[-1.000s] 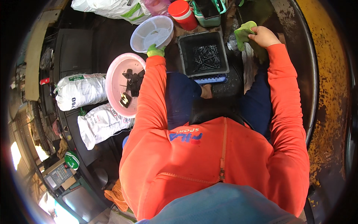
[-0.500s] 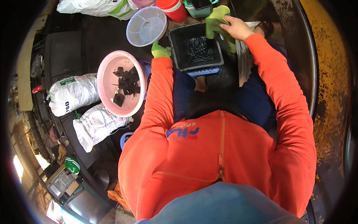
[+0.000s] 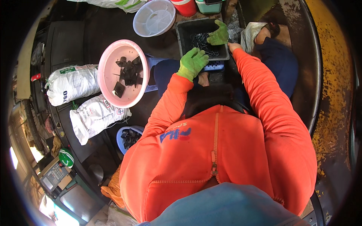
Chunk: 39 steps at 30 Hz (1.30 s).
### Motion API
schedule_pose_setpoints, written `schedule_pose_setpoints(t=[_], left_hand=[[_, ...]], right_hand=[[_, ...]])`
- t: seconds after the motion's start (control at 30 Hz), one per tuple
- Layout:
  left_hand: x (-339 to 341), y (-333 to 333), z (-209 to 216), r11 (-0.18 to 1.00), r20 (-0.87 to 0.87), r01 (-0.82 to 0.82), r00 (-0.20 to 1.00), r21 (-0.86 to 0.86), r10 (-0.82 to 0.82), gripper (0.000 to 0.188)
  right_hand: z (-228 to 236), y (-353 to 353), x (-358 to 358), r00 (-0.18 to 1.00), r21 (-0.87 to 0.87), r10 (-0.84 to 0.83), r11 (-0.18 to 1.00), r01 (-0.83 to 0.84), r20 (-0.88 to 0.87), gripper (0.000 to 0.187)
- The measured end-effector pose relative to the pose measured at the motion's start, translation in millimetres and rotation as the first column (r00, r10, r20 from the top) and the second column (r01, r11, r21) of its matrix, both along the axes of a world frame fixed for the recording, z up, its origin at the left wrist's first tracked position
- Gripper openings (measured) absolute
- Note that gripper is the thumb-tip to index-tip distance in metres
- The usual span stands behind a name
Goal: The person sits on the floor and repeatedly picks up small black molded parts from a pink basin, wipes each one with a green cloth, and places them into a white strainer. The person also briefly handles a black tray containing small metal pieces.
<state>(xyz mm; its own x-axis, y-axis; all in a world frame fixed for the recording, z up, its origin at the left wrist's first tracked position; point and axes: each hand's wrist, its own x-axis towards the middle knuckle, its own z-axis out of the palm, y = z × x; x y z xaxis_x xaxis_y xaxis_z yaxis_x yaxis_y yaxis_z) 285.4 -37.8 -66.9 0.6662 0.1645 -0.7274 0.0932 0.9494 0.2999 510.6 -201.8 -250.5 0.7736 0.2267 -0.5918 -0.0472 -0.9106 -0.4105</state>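
My left hand [image 3: 192, 64], in a green work glove, is at the near left corner of a black tray [image 3: 184, 45], its fingers stretched out with nothing in them. Many thin dark metal pins [image 3: 199, 40] lie loose in the tray. My right hand [image 3: 234, 46] is bare at the wrist, by the tray's right edge. Against it is a second green glove [image 3: 218, 34], over the tray's right side. The glove hides the right fingertips, so whether they are partly inside it is unclear. A blue basket [image 3: 215, 67] sits under the tray.
To the left, a pink basin [image 3: 107, 84] holds dark angular pieces [image 3: 131, 71], near two white sacks [image 3: 73, 84]. A pale strainer basket [image 3: 154, 19], a red container [image 3: 184, 6] and a green box [image 3: 209, 6] stand beyond. A blue bowl [image 3: 120, 139] holds more dark pieces.
My right hand has come down from above the tray's far right corner to its right edge, bringing the glove. My left hand has moved right and nearer, from the tray's left side.
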Motion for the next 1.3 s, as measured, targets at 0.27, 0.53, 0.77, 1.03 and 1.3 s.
schedule_pose_setpoints(t=[0.27, 0.53, 0.77, 1.03, 1.3], left_hand=[[7, 28, -38, 0.984, -0.071, -0.017, 0.997, 0.177, 0.03, 0.026], [3, 14, -26, 0.957, -0.07, 0.05, 0.997, 0.284, -0.031, 0.045], [0, -5, -2, 0.914, -0.081, 0.085, 0.995, 0.396, -0.057, 0.031], [-17, 30, 46, 0.916, 0.171, -0.316, 0.945, 0.247, 0.28, 0.032], [-22, 45, 48, 0.877, 0.279, -0.453, 0.873, 0.161, 0.4, 0.026]], right_hand=[[42, 13, 26, 0.972, -0.002, -0.181, 0.983, 0.184, 0.152, 0.048], [178, 29, -14, 0.965, 0.783, -0.183, 0.565, 0.261, -0.189, 0.027], [254, -51, -108, 0.657, 0.158, 0.543, 0.696, -0.701, 0.523, 0.033], [257, -79, -120, 0.669, 0.053, 0.687, 0.685, -0.726, 0.283, 0.044], [212, -41, -118, 0.511, -0.183, 0.858, 0.512, -0.839, 0.055, 0.049]])
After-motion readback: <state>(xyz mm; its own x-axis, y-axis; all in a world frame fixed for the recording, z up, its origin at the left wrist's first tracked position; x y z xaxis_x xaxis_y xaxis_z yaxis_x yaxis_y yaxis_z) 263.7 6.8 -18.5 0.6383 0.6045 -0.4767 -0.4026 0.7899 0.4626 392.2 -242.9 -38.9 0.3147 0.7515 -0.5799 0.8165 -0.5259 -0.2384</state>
